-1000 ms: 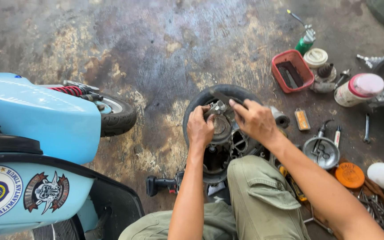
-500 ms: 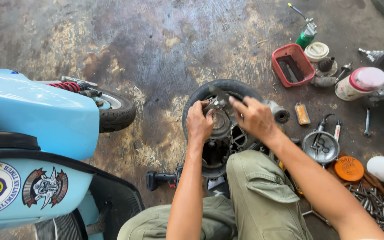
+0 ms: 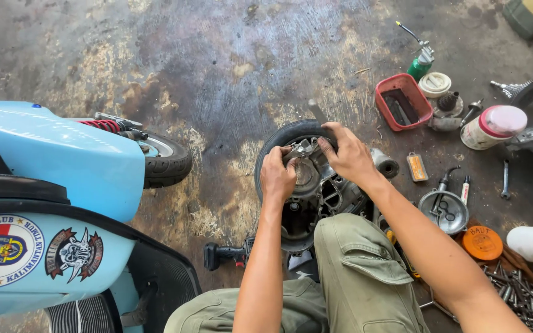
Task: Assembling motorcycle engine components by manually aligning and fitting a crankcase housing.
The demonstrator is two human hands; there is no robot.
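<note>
A dismounted scooter engine with its black tyre lies on the stained concrete floor in front of my knees. My left hand rests on the engine's round metal casing, fingers curled on a small grey metal part at its top. My right hand grips the same part from the right side. The part's lower half is hidden by my fingers.
A light blue scooter with stickers stands at left, its small wheel close to the engine. A cordless drill lies by my left knee. At right: red tray, white jar with pink lid, green oil can, orange lid, loose bolts.
Both hands stay on the metal part at the engine top; my view has shifted slightly, and the hands have barely moved.
</note>
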